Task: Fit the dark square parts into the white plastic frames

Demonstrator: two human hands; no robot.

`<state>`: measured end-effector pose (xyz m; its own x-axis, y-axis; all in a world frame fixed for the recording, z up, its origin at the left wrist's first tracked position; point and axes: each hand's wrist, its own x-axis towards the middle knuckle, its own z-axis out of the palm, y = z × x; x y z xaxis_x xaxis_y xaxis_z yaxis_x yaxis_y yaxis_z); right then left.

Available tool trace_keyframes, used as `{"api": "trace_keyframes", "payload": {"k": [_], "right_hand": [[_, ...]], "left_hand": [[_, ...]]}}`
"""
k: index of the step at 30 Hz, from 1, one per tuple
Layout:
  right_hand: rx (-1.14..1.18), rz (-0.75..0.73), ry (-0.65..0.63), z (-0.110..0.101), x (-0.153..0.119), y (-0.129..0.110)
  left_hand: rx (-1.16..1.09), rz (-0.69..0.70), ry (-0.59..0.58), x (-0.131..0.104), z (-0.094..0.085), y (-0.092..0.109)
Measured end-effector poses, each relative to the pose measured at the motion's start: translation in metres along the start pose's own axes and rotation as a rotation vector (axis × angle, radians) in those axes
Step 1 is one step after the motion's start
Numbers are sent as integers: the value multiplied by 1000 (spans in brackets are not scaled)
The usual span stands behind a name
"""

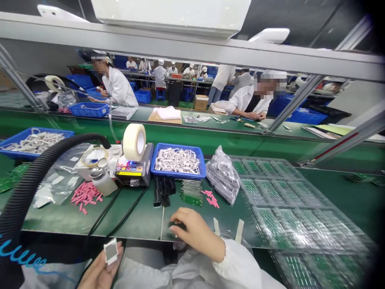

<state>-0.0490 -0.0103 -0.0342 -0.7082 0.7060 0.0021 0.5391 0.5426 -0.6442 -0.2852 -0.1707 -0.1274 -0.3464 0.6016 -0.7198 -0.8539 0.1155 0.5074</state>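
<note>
My left hand (102,267) is low at the front, its fingers closed on a small white frame (111,251) with a grey middle. My right hand (195,230) is over the table's front edge, thumb and forefinger bent and apart; a dark patch shows between them, and I cannot make out an object there. Beyond it stand a row of upright green circuit boards (191,193), a few pink strips (211,198) and black strips (164,190). A blue tray (202,164) heaped with white frames (177,160) lies farther back.
A tape dispenser (132,170) carries a roll of tape (134,141). Left are a pump bottle (102,182), pink strips (86,196) and a black hose (39,176). Right are a bag of parts (223,176) and clear trays of boards (288,204). Co-workers sit across the bench.
</note>
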Motion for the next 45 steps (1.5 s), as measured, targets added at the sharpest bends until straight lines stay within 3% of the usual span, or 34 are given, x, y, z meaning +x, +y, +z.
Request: {"api": "trace_keyframes", "payload": {"k": [6, 10, 12, 17, 22, 25, 28, 33, 36, 38, 41, 43, 45], "right_hand": [[108, -18, -34, 19, 11, -23], [704, 158, -33, 40, 34, -46], [959, 288, -7, 50, 56, -53], [1232, 551, 118, 72, 113, -61], [1368, 727, 296, 82, 143, -66], [1400, 774, 365, 82, 149, -70], [1404, 804, 385, 81, 151, -71], [1372, 813, 411, 79, 160, -73], [1357, 760, 411, 72, 154, -82], [1368, 681, 387, 63, 134, -93], [1315, 441, 267, 46, 82, -110], [1085, 142, 143, 38, 48, -117], [854, -59, 129, 35, 24, -119]], "left_hand": [[-331, 211, 197, 3, -61, 28], [-532, 222, 328, -2, -88, 54], [-535, 245, 300, -7, -93, 60], [-454, 340, 195, -13, -102, 57], [-478, 343, 145, -8, -111, 28], [-461, 215, 67, -11, -96, -3], [-408, 98, -105, -20, -62, -21], [-370, 62, -264, -38, 5, -5], [-385, 63, -329, -46, 34, 9], [-408, 72, -371, -51, 48, 14], [-421, 89, -421, -58, 62, 15], [-399, 101, -450, -63, 69, 12], [-362, 106, -478, -67, 74, 9]]}}
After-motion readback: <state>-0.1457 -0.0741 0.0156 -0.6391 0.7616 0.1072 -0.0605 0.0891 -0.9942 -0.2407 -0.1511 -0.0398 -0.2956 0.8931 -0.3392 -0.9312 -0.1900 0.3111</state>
